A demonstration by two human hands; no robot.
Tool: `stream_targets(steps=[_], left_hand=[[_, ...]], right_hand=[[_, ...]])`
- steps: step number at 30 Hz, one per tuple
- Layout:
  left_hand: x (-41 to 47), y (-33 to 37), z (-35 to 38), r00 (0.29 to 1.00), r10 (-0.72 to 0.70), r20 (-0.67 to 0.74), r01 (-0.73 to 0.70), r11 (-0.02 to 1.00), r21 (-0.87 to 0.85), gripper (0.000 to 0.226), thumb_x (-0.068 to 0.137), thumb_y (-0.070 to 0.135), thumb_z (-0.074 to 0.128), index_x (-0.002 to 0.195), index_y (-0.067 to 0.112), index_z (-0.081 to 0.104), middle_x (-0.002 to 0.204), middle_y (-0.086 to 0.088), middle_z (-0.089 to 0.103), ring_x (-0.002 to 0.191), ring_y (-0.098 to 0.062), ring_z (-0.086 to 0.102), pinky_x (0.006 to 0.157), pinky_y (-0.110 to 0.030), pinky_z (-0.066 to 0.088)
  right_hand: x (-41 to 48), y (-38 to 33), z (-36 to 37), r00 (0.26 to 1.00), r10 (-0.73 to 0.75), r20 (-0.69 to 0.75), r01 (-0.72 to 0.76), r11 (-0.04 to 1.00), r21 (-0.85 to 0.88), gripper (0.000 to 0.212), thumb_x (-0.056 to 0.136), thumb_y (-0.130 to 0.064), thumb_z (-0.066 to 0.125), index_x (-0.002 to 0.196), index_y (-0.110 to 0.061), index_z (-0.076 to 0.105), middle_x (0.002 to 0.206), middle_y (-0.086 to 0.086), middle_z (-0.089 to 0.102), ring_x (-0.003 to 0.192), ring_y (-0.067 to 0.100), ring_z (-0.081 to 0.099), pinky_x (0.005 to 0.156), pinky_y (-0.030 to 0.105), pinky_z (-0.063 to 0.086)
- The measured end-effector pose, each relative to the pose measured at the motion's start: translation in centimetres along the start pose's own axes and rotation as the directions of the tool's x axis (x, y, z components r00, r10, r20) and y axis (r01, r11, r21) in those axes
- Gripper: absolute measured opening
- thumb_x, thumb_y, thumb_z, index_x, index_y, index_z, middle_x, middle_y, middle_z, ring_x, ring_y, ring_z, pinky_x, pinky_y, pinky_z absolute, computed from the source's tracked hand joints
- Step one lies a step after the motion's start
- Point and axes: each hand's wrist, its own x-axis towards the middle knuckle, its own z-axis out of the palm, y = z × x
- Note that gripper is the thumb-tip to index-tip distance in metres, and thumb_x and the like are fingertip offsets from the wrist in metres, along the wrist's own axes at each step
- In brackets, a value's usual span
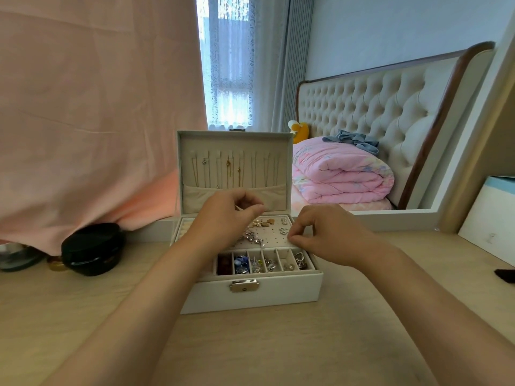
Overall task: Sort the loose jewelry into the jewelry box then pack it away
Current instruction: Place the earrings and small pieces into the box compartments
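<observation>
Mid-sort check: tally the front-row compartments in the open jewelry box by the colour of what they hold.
Dark red pieces: 1
Blue pieces: 1
Silver or pale pieces: 4
Total: 6 compartments in view; the left forearm may hide more.

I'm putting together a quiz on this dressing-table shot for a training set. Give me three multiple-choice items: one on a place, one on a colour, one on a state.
1. The black round case lies:
A) on the table, left of the jewelry box
B) inside the box
C) on the floor

2. The folded quilt is:
A) green
B) pink
C) grey

3. The box's lid is:
A) shut and latched
B) taken off and lying flat
C) open, standing upright

Answers: 1 A, the case sits on the table off the box's left side. 2 B, its folds are plainly pink. 3 C, necklaces hang inside the raised lid.
</observation>
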Motion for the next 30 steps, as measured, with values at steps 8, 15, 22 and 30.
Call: stream_targets(steps=[8, 15, 22, 30], left_hand=[[0.2, 0.6, -1.0, 0.995, -0.099, -0.006, 0.096, 0.976, -0.194, 0.007, 0.090, 0.029, 0.073, 0.091, 0.022, 0.074, 0.087, -0.001, 0.074, 0.069, -0.010, 0.064, 0.067, -0.029, 0.056], [0.0, 1.0, -2.1, 0.984, -0.176, 0.022, 0.172, 0.923, -0.344, 0.015, 0.094, 0.031, 0.067, 0.098, 0.020, 0.075, 0.085, 0.006, 0.077, 0.062, -0.006, 0.063, 0.050, -0.015, 0.046], [0.2, 0.4, -2.7, 0.969, -0.242, 0.058, 0.246, 0.900, -0.360, 0.020, 0.093, 0.039, 0.067, 0.100, 0.022, 0.076, 0.091, 0.008, 0.075, 0.068, -0.006, 0.065, 0.059, -0.022, 0.049], [0.5, 0.4, -2.9, 0.980, -0.197, 0.029, 0.198, 0.949, -0.247, 0.019, 0.094, 0.040, 0.065, 0.095, 0.024, 0.074, 0.091, 0.007, 0.075, 0.066, -0.005, 0.065, 0.051, -0.013, 0.045]], right_hand=[[0.8, -2.3, 0.1, 0.983, 0.001, -0.183, 0.054, 0.954, 0.295, 0.019, 0.086, -0.026, 0.075, 0.102, -0.035, 0.072, 0.087, -0.018, 0.070, 0.067, -0.012, 0.057, 0.067, 0.013, 0.037], [3.5, -5.3, 0.7, 0.966, 0.015, -0.260, 0.122, 0.856, 0.502, 0.017, 0.080, -0.025, 0.084, 0.092, -0.029, 0.073, 0.089, -0.010, 0.071, 0.052, 0.012, 0.061, 0.055, 0.026, 0.056], [4.7, -5.3, 1.5, 0.969, 0.061, -0.237, 0.103, 0.778, 0.620, 0.011, 0.086, -0.018, 0.078, 0.088, -0.028, 0.077, 0.075, -0.003, 0.075, 0.048, 0.015, 0.059, 0.054, 0.025, 0.054], [4.9, -5.2, 1.8, 0.973, 0.090, -0.212, 0.071, 0.759, 0.647, 0.017, 0.096, -0.024, 0.065, 0.088, -0.016, 0.077, 0.076, 0.001, 0.075, 0.045, 0.015, 0.054, 0.047, 0.024, 0.047]])
